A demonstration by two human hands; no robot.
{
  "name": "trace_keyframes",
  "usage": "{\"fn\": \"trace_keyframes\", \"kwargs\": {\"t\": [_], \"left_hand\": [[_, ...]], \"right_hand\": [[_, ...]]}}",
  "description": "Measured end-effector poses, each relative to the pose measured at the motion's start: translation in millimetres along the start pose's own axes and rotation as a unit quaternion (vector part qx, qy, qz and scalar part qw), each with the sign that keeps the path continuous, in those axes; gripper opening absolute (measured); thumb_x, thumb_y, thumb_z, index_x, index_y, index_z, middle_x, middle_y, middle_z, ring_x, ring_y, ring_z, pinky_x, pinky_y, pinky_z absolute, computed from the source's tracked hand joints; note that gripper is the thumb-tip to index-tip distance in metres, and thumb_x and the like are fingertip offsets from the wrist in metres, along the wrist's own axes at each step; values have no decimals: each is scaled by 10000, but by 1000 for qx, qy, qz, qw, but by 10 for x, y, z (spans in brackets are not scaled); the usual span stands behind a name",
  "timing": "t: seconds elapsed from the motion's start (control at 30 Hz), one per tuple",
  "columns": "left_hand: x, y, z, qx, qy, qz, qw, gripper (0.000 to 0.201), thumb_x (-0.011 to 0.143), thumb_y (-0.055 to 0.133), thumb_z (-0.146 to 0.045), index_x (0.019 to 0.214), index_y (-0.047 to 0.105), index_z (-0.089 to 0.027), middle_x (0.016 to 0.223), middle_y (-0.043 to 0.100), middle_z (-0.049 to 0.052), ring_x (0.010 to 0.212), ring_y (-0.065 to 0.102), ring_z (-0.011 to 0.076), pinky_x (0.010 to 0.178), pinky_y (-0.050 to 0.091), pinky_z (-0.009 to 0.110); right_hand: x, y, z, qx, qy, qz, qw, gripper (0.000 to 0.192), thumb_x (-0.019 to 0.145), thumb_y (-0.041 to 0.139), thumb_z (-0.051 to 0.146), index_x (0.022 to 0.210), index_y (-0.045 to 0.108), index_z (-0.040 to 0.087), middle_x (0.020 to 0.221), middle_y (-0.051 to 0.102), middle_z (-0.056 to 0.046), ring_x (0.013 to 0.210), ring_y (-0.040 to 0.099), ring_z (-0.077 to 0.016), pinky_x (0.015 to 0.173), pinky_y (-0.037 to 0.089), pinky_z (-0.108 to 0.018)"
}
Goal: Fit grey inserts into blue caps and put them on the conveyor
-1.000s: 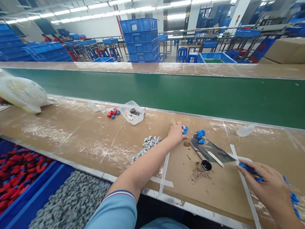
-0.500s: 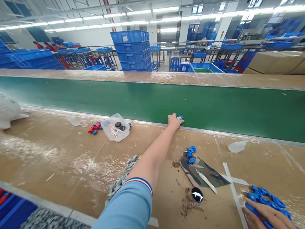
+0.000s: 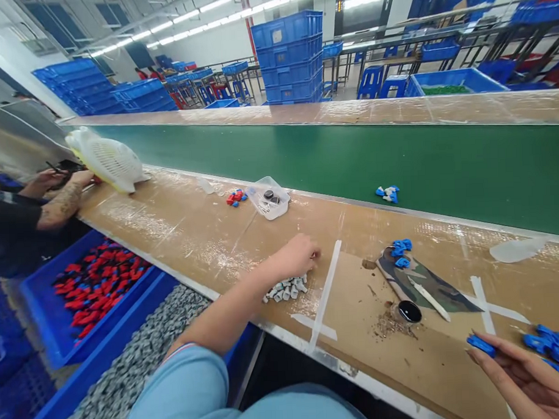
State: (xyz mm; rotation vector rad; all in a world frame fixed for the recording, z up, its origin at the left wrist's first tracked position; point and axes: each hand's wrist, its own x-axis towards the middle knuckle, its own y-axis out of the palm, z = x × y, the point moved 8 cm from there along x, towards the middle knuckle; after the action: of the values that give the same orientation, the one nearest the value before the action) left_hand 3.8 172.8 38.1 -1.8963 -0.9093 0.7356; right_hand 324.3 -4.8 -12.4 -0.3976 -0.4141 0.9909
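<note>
My left hand (image 3: 302, 256) is just above a small pile of grey-white pieces (image 3: 288, 288) on the brown table. Its fingers curl downward and look closed; whatever may be in them is hidden. At the right, my right hand (image 3: 528, 372) pinches a small blue plastic piece (image 3: 481, 345) between thumb and fingertips. Beside that hand lies a heap of similar blue pieces (image 3: 552, 343). Blue-and-white pieces (image 3: 388, 194) rest on the near edge of the green belt (image 3: 259, 152). Several blue pieces (image 3: 401, 249) sit on a camouflage cloth (image 3: 429, 284), next to a pale pen-like tool (image 3: 428, 298).
A small pot of dark liquid (image 3: 410, 312) stands on the taped cardboard. Further left are a clear tray (image 3: 272, 203), red-and-blue pieces (image 3: 236, 197) and a white fan (image 3: 110, 157). Bins of grey (image 3: 142, 349) and red parts (image 3: 98, 283) flank the table. A co-worker's arm (image 3: 62, 205) shows.
My left hand has come back from the belt to the grey-white pile, leaving blue-and-white pieces on the belt. My right hand has lifted a blue piece from the heap. The view has swung left.
</note>
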Motion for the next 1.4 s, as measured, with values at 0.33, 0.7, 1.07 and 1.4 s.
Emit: {"fn": "trace_keyframes", "kwargs": {"t": [0.33, 0.7, 1.07, 1.4], "left_hand": [[-659, 516, -5, 122, -6, -11, 992, 232, 800, 420, -4, 764, 594, -154, 846, 598, 99, 870, 525, 236, 777, 433, 347], [-635, 900, -386, -464, 63, -104, 877, 96, 782, 589, -204, 852, 638, -160, 836, 590, 46, 755, 568, 138, 688, 499, 256], [-517, 1338, -638, -592, -7, -54, 804, 195, 755, 667, -316, 887, 722, -183, 981, 619, 79, 863, 636, 172, 814, 536, 319], [-481, 1347, -652, -573, -35, -68, 816, 181, 747, 660, -268, 873, 740, -165, 910, 732, 83, 863, 668, 204, 809, 535, 312]], "right_hand": [[-82, 172, 386, 48, 14, 46, 998, 337, 591, 735, 474, 834, 697, 243, 771, 717, -35, 676, 684, -219, 634, 608, -314], [-25, 369, 534, -82, -114, 76, 987, 287, 785, 620, 406, 987, 706, 222, 814, 726, -32, 695, 672, -177, 646, 564, -293], [-62, 500, 902, -196, -337, 67, 918, 200, 868, 569, 257, 1028, 688, 254, 869, 726, -14, 778, 645, -182, 703, 513, -324], [-29, 500, 922, -175, -323, 75, 927, 191, 858, 570, 286, 980, 715, 268, 865, 731, -19, 771, 649, -194, 711, 505, -350]]}}
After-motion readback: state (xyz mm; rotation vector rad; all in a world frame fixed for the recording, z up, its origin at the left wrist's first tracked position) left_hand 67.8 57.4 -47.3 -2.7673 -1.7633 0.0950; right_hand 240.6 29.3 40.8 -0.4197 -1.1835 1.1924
